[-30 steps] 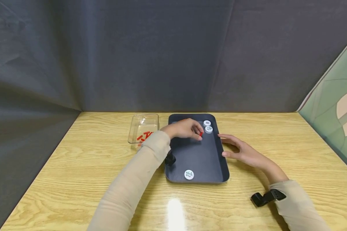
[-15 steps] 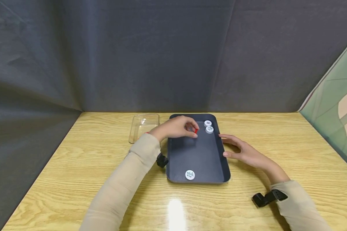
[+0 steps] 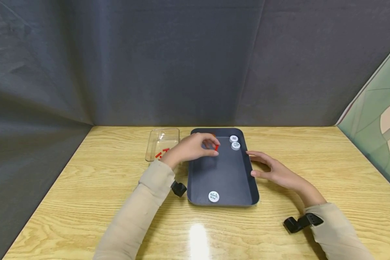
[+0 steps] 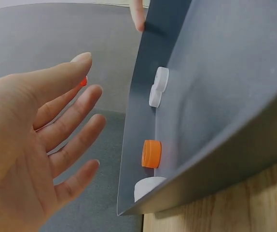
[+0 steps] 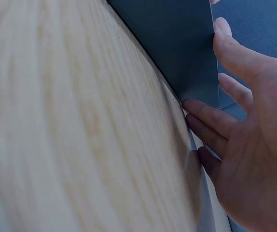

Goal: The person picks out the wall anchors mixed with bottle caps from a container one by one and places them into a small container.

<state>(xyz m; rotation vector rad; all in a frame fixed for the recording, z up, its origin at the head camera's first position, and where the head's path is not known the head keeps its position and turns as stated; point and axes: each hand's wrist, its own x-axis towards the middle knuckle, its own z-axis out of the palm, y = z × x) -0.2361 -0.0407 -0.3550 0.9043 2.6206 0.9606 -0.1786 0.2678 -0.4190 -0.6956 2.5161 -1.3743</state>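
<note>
My left hand (image 3: 193, 146) pinches a small red stick-like piece (image 3: 216, 147) between thumb and index finger, above the left part of a dark grey tray (image 3: 229, 173). In the left wrist view only the red tip shows past the thumb. Two white round caps (image 3: 235, 146) lie at the tray's far right corner. Another marked white cap (image 3: 213, 196) lies near its front edge. An orange cap (image 4: 151, 153) and a further white cap (image 4: 149, 186) show inside the tray in the left wrist view. My right hand (image 3: 273, 172) rests its fingertips on the tray's right side.
A clear box (image 3: 152, 141) stands left of the tray, with red pieces (image 3: 158, 155) in it, partly hidden by my left hand. A grey curtain (image 3: 182, 65) hangs behind the wooden table (image 3: 84, 187). A printed panel (image 3: 381, 119) stands at the right.
My left hand has moved left across the tray, carrying the red piece away from the two white caps at the far right corner. My right hand stays at the tray's right side.
</note>
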